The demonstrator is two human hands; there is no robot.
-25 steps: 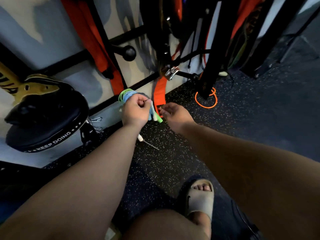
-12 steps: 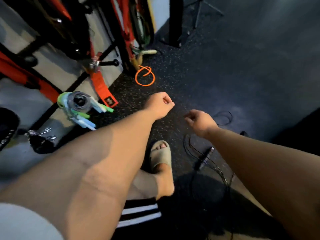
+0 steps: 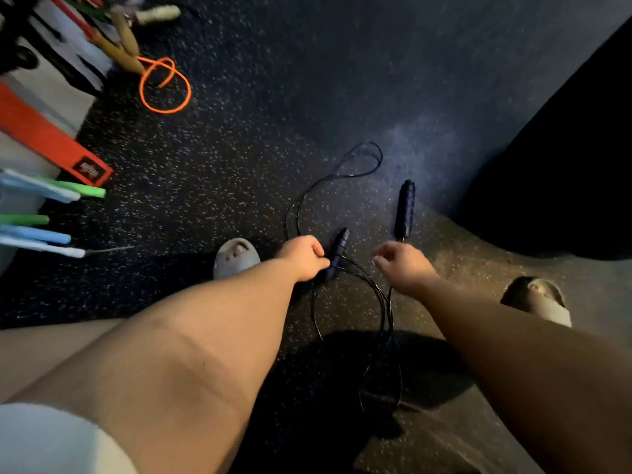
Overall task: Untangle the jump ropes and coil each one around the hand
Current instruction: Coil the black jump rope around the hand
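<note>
Black rope (image 3: 386,309) on floor (image 3: 239,186), cords bunched at 6 o'clock btwn the arms. L grip (image 3: 302,256) curls against near handle (image 3: 337,251); can't tell if it's clamped. R grip (image 3: 402,268) is loosely curled, holding nothing, just below far handle (image 3: 405,208). Best, I'd say: take both handles, lift, shake loop (image 3: 362,159) at 12 free before winding. Orange rope (image 3: 164,87) at 10.

Left hand (image 3: 302,256) now grips black jump rope (image 3: 338,248); right hand (image 3: 400,265) alongside.
</note>
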